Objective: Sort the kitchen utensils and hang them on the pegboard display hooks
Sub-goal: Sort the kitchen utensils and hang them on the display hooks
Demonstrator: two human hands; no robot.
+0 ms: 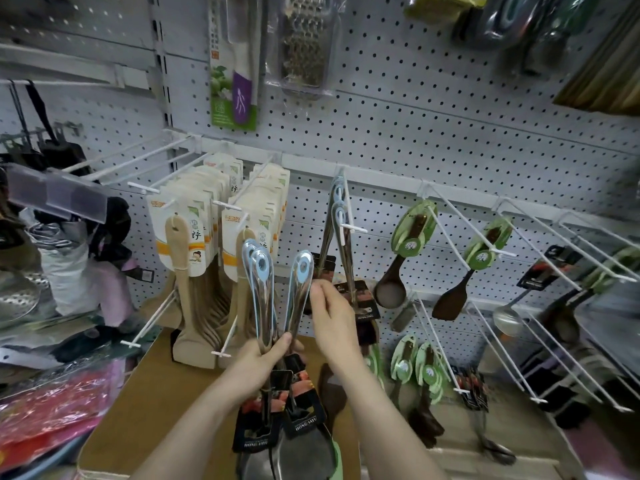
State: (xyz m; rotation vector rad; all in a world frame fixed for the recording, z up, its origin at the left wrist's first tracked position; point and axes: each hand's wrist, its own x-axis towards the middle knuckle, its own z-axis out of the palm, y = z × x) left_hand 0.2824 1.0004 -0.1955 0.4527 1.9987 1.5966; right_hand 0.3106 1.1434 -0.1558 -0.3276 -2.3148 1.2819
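My left hand [263, 358] grips a bunch of steel utensils [263, 292] by their shafts, their handles with pale blue hanging holes pointing up and their dark labelled heads hanging below. My right hand [332, 317] pinches the handle of the rightmost steel utensil [300, 289] near its top. Straight ahead a white hook [353, 228] on the grey pegboard [433, 133] carries two matching steel utensils [341, 244].
Packs of wooden spatulas [187, 244] hang on hooks at the left. Dark wooden spoons with green cards [415, 226] hang at the right, beside several long bare white hooks [561, 258]. A packaged knife [235, 81] and a grater [304, 53] hang higher up. A brown cardboard surface [166, 400] lies below.
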